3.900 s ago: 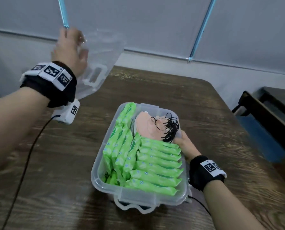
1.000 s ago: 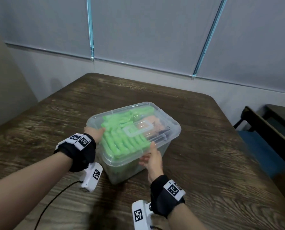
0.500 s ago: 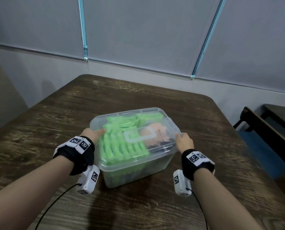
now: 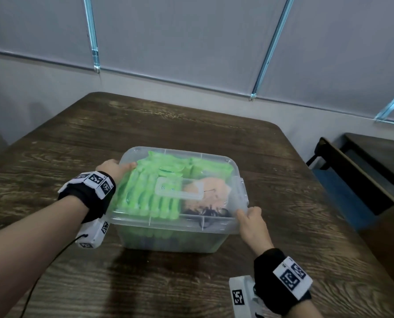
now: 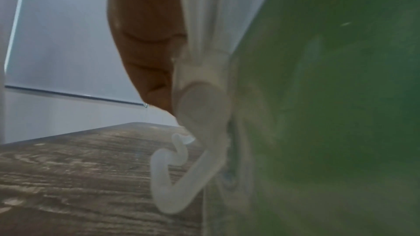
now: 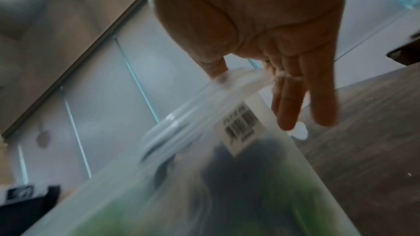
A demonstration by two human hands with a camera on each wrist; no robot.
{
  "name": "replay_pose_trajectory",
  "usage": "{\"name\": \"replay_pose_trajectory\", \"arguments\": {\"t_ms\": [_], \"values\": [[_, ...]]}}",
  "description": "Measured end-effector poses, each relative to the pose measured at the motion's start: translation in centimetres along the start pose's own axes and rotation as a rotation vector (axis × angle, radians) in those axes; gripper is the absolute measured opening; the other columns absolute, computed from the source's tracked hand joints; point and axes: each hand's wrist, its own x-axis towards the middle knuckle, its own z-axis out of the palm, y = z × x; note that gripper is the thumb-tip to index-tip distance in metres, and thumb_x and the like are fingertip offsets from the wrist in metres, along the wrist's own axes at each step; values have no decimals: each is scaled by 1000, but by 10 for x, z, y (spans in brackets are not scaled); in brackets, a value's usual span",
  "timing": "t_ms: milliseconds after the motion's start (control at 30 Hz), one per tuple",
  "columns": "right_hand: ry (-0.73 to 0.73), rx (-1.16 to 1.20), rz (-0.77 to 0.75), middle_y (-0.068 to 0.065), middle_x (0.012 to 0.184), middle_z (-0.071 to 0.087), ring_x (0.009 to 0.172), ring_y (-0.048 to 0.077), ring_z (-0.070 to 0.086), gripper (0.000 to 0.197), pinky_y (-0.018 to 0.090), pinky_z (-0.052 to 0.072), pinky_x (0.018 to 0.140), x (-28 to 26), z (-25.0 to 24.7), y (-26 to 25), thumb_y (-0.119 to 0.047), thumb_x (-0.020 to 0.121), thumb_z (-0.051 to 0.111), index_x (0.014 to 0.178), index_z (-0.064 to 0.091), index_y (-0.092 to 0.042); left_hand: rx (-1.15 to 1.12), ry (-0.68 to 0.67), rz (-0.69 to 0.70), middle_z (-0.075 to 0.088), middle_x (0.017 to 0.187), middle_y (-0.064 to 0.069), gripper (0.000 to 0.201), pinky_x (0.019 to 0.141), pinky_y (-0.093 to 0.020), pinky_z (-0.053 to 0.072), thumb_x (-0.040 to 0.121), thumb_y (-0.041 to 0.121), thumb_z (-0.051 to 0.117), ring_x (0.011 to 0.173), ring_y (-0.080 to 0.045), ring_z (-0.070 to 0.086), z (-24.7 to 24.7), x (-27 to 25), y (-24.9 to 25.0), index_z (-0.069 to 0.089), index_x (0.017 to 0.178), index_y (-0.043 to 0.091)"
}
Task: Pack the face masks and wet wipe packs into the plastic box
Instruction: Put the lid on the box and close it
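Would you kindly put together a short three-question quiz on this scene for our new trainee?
1. True or false: the lid sits on the plastic box.
2. Which hand is at the box's near corner? A) left hand B) right hand
3. Fill in: through the lid, green wet wipe packs lie beside a peach-coloured ____.

Key: 1 true; 2 B; 3 face mask.

1. The clear plastic lid [image 4: 180, 180], held up in the left hand [image 4: 112, 167] 3.9 s ago, is now seated on the translucent plastic box [image 4: 168, 235].
2. The right hand [image 4: 252, 224] is shifted from the box's right side to its near right corner.
3. The left hand is kept at the left rim.
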Motion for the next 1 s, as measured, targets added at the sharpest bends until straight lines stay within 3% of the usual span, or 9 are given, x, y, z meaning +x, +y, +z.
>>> {"name": "replay_pose_trajectory", "arguments": {"t_ms": [133, 267, 400, 667, 733, 800, 833, 900, 1000], "values": [[-37, -8, 112, 22, 142, 33, 125, 35, 41, 70, 34, 37, 94, 23, -10, -21, -29, 84, 53, 138, 27, 6, 120, 36, 111, 52, 133, -19, 59, 96, -40, 40, 92, 47, 49, 121, -38, 49, -1, -8, 5, 44, 137, 9], [-61, -140, -185, 3, 160, 7, 146, 22, 7, 64, 41, 11, 117, 42, -4, -41, -15, 91, 39, 151, 16, -14, 211, 30, 204, 50, 136, -20, 56, 96, -39, 42, 95, 44, 45, 122, -39, 48, -4, -6, 5, 36, 144, 18], [-54, -283, -246, 0, 158, 19, 145, 21, 13, 52, 51, 13, 117, 54, 8, -32, -20, 98, 27, 150, 18, -19, 265, 16, 226, 49, 133, -25, 58, 91, -40, 44, 95, 48, 42, 116, -41, 51, -4, 1, 1, 33, 145, 23], [-64, -47, -114, 10, 153, 29, 138, 29, 31, 55, 45, 26, 114, 63, 9, -31, -21, 94, 38, 148, 25, -14, 169, -2, 154, 43, 144, -15, 61, 95, -36, 41, 95, 48, 42, 125, -36, 46, -4, -6, 3, 26, 148, 25], [-110, 222, 82, 11, 149, 37, 132, 33, 42, 95, 45, 33, 110, 77, 10, -10, -49, 75, 70, 149, 24, -13, 4, -32, 111, 40, 146, -12, 62, 99, -36, 38, 93, 47, 48, 126, -34, 46, -4, -11, -1, 26, 148, 28], [-207, 400, 255, 13, 133, 56, 113, 36, 59, 127, 49, 43, 101, 96, 18, 16, -70, 31, 81, 140, 44, -16, -197, -69, 98, 45, 143, -10, 61, 102, -36, 40, 91, 42, 54, 123, -32, 50, -4, -15, -7, 31, 146, 29], [-267, 454, 280, 14, 126, 61, 106, 36, 63, 116, 48, 46, 98, 101, 19, 22, -68, 32, 81, 132, 52, -18, -299, -79, 94, 50, 138, -10, 59, 101, -38, 42, 89, 40, 58, 117, -31, 55, -3, -16, -9, 37, 143, 28], [-341, 511, 270, 17, 119, 65, 101, 35, 65, 74, 43, 51, 89, 79, 13, 11, -54, 60, 74, 123, 58, -16, -462, -120, 60, 61, 123, -12, 51, 93, -42, 49, 87, 34, 62, 101, -30, 63, -3, -19, -13, 47, 135, 23], [-345, 572, 216, 19, 114, 67, 95, 33, 66, 51, 37, 52, 79, 58, 7, -5, -42, 79, 60, 121, 59, -13, -633, -356, -10, 71, 86, -14, 26, 64, -32, 58, 94, 24, 53, 69, -26, 69, -5, -31, -15, 59, 113, 7]]}}
